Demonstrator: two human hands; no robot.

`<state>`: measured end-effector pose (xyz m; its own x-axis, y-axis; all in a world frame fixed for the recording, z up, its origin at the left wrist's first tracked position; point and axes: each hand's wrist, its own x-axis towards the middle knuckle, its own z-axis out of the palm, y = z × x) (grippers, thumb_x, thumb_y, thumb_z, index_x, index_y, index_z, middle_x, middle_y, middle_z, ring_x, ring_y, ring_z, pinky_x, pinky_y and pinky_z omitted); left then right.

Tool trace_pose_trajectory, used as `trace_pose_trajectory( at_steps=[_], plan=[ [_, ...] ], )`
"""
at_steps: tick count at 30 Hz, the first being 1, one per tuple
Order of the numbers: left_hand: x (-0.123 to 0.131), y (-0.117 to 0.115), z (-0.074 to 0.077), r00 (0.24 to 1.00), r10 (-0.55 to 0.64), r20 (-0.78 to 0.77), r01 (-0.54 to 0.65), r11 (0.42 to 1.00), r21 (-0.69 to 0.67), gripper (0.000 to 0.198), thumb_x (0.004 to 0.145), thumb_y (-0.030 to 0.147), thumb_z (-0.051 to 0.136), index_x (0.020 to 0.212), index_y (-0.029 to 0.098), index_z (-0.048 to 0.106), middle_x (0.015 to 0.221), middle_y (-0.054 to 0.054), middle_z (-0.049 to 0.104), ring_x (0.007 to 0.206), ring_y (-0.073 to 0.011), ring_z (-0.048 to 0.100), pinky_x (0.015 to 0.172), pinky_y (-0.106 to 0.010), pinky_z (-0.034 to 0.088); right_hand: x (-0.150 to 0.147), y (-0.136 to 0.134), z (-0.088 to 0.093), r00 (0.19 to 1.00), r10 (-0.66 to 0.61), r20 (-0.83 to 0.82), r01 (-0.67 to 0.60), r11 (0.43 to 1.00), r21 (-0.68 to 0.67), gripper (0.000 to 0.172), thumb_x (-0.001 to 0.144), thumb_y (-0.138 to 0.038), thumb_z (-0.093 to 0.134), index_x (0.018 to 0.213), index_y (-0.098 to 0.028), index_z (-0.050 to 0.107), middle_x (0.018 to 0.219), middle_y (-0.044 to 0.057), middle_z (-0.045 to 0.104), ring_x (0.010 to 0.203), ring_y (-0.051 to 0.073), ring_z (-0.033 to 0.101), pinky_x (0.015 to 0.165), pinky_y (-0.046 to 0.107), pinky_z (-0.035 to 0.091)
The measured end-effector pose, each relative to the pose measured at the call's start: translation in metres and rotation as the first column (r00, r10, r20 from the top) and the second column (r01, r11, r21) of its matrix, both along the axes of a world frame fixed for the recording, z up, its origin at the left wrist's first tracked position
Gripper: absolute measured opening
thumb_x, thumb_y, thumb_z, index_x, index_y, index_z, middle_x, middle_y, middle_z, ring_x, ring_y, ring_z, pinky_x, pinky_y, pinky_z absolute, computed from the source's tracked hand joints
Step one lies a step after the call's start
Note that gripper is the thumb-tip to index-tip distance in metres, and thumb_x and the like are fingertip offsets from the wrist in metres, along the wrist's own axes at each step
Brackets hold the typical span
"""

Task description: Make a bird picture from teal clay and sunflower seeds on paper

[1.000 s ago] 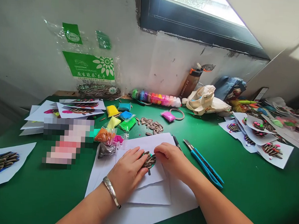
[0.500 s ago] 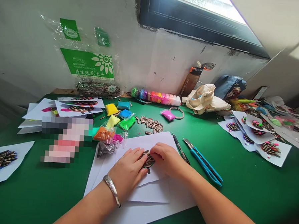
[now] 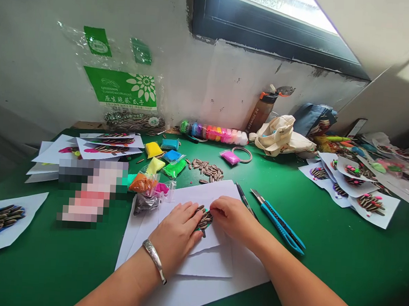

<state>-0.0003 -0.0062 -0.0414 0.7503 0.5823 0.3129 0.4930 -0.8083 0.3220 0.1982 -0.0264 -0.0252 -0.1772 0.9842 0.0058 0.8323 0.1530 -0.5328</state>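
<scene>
A cluster of striped sunflower seeds on green clay lies on white paper. My left hand, with a silver bracelet at the wrist, rests flat on the paper, fingers spread along the cluster's left side. At the cluster's right edge my right hand is closed in a pinch; what its fingertips hold is too small and hidden to name. Behind the paper lies a loose pile of seeds.
Clay packets sit behind and left of the paper. A pen and a blue cutter lie at its right. Seed-decorated papers flank both sides. A bottle and cloth bag stand by the wall.
My right hand has shifted slightly right, off the top of the seed cluster, showing more seeds and green clay. My left hand has stayed in place.
</scene>
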Motion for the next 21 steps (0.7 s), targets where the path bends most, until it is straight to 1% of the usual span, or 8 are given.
trace_pose_trajectory(
  at_steps=[5,8,11,14,17,19,21],
  plan=[
    [0.000,0.000,0.001,0.999,-0.003,-0.032,0.003,1.000,0.003,0.038,0.084,0.019,0.054,0.122,0.017,0.057,0.127,-0.012,0.059,0.117,-0.0286,0.055,0.101,-0.050,0.044,0.004,0.002,0.000,0.999,0.024,-0.024,-0.024,1.000,0.008,0.018,0.083,-0.011,0.051,0.076,-0.018,0.066,0.072,0.002,0.062,0.071,0.013,0.055,0.066,0.023,0.037],
    [0.000,0.000,0.004,1.000,0.000,-0.002,0.000,1.000,-0.025,0.039,0.085,0.019,0.053,0.124,0.018,0.055,0.127,-0.011,0.059,0.118,-0.0271,0.054,0.103,-0.049,0.043,0.010,0.002,0.005,0.999,0.000,-0.046,0.001,1.000,0.012,0.018,0.082,-0.011,0.051,0.077,-0.018,0.067,0.076,0.002,0.066,0.074,0.014,0.056,0.067,0.024,0.038],
    [-0.003,0.001,0.006,0.999,0.015,0.052,-0.012,0.998,-0.065,0.039,0.088,0.024,0.051,0.127,0.018,0.053,0.126,-0.011,0.060,0.116,-0.0254,0.056,0.101,-0.044,0.046,0.014,0.000,0.009,0.999,-0.017,-0.041,0.017,1.000,-0.006,0.019,0.082,-0.012,0.050,0.078,-0.019,0.068,0.077,0.002,0.066,0.074,0.015,0.057,0.066,0.024,0.039],
    [-0.007,0.005,0.007,0.993,0.056,0.109,-0.051,0.998,-0.046,0.035,0.091,0.024,0.044,0.123,0.017,0.057,0.122,-0.011,0.062,0.114,-0.0233,0.058,0.097,-0.038,0.050,0.014,-0.002,0.009,0.999,0.012,-0.036,-0.013,1.000,-0.021,0.020,0.081,-0.011,0.050,0.079,-0.020,0.068,0.076,0.002,0.065,0.073,0.015,0.057,0.067,0.024,0.039],
    [-0.013,0.013,0.008,0.987,0.078,0.143,-0.078,0.997,-0.003,0.034,0.091,0.019,0.038,0.116,0.017,0.061,0.114,-0.009,0.067,0.107,-0.0210,0.063,0.094,-0.035,0.052,0.013,-0.001,0.007,0.998,0.002,-0.066,-0.001,1.000,0.019,0.025,0.082,-0.009,0.048,0.091,-0.021,0.068,0.085,0.003,0.065,0.079,0.015,0.057,0.070,0.025,0.041],
    [-0.016,0.017,0.010,0.986,0.096,0.140,-0.095,0.995,-0.013,0.034,0.090,0.017,0.037,0.112,0.017,0.063,0.108,-0.008,0.070,0.100,-0.0198,0.066,0.090,-0.033,0.054,0.010,0.000,0.006,0.994,-0.006,-0.105,0.011,0.999,0.043,0.034,0.083,-0.006,0.045,0.104,-0.022,0.066,0.095,0.005,0.063,0.085,0.016,0.058,0.075,0.025,0.043],
    [-0.019,0.019,0.012,0.989,0.106,0.106,-0.102,0.994,-0.041,0.034,0.089,0.016,0.037,0.109,0.017,0.064,0.105,-0.007,0.071,0.096,-0.0189,0.067,0.086,-0.032,0.056,0.007,0.000,0.005,0.992,0.021,-0.128,-0.017,0.999,0.032,0.041,0.081,-0.002,0.042,0.110,-0.022,0.064,0.100,0.005,0.062,0.089,0.016,0.058,0.079,0.026,0.043]
  ],
)
